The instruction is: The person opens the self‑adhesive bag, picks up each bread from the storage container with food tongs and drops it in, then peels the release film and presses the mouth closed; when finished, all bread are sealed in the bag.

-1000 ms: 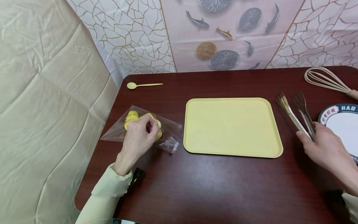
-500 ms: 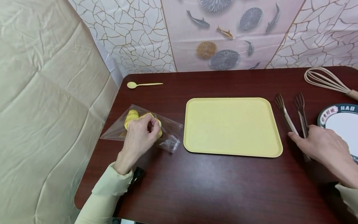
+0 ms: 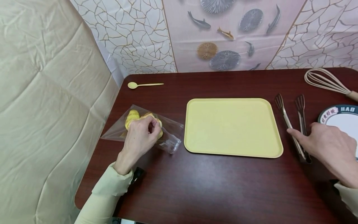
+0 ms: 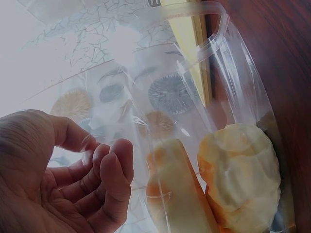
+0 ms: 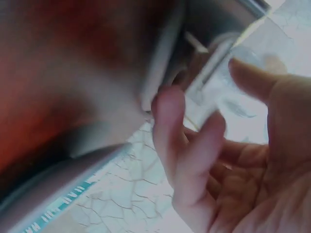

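Two hands out over the dark red surface (image 3: pixel 212 183), well apart! On one side, left hand (image 3: pixel 138 133) above the clear plastic bag (image 3: pixel 171 127), fingers loosely curled inward, thumb tip up close to the fingertips; pinching the film or just over it, impossible to tell. Directly below that hand, inside the bag, yellow bread-like pieces (image 4: pixel 240 177), partly hidden by the hand from the head view, orange-brown along the edges from the left wrist. Crinkled end of the bag off to the right of the same hand.

Across to the right hand (image 3: pixel 327 140): thumb and fingers spread apart, directly over the metal tongs (image 3: pixel 286 119). Arms parted, slotted heads pointing away beyond the thumb, joined end on the near side of the hand; thumb tip overlapping one arm, actual contact too hard to call.

Between the hands, wide yellow tray (image 3: pixel 233 127). Just beyond the right hand, white plate (image 3: pixel 345 119) with a dark lettered rim, partly covered from above. Farther out past that hand, pale whisk (image 3: pixel 342 88), handle cut off at the edge. Well beyond the left hand, small yellow spoon (image 3: pixel 132 85), bowl leftward. Out past both hands, patterned sheet (image 3: pixel 184 51) with printed fish.
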A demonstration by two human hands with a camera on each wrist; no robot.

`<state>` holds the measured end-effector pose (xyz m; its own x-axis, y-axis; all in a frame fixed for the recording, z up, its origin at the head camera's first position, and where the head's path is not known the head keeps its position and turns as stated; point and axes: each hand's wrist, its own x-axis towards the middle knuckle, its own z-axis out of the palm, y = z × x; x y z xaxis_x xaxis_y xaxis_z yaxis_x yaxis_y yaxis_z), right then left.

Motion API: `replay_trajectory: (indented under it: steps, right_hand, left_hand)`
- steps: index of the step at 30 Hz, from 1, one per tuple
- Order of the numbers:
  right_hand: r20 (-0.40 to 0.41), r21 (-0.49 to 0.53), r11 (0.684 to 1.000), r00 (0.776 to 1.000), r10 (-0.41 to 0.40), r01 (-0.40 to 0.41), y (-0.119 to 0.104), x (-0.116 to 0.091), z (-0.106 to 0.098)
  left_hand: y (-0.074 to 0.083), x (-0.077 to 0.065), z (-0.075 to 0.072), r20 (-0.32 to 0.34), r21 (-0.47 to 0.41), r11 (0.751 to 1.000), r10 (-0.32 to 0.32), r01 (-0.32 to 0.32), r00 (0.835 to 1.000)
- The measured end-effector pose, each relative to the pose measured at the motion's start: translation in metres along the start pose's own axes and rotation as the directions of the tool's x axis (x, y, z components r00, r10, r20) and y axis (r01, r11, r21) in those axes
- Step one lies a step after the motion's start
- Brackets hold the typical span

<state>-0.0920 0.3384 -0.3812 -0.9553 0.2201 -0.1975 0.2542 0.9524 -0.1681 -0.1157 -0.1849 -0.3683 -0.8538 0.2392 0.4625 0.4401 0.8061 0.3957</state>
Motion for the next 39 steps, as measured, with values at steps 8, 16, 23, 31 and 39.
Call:
replay_trajectory:
  steps: [8, 16, 23, 31, 39]
  right_hand:
    - [-0.143, 0.098, 0.986, 0.982, -0.120, 0.135, -0.037, -0.020, -0.012]
    - [-0.273, 0.191, 0.863, 0.870, -0.411, 0.467, -0.109, -0.043, 0.002]
    - [-0.264, 0.284, 0.715, 0.769, -0.582, 0.639, -0.184, -0.068, 0.017]
    - [-0.248, 0.378, 0.590, 0.691, -0.679, 0.714, -0.248, -0.079, 0.040]
    - [-0.004, 0.686, 0.522, 0.720, -0.694, 0.507, -0.297, -0.090, 0.064]
  left_hand:
    - [0.000, -0.001, 0.000, 0.008, 0.006, 1.000, -0.008, 0.007, 1.000]
    - [0.000, -0.001, 0.000, 0.024, 0.014, 0.999, -0.029, 0.029, 0.999]
    - [0.002, 0.000, -0.001, 0.037, 0.011, 0.999, -0.032, 0.031, 0.999]
    - [0.001, 0.001, -0.002, 0.048, 0.001, 0.999, -0.034, 0.034, 0.998]
    - [0.001, -0.002, -0.003, 0.046, 0.017, 1.000, -0.026, 0.025, 0.999]
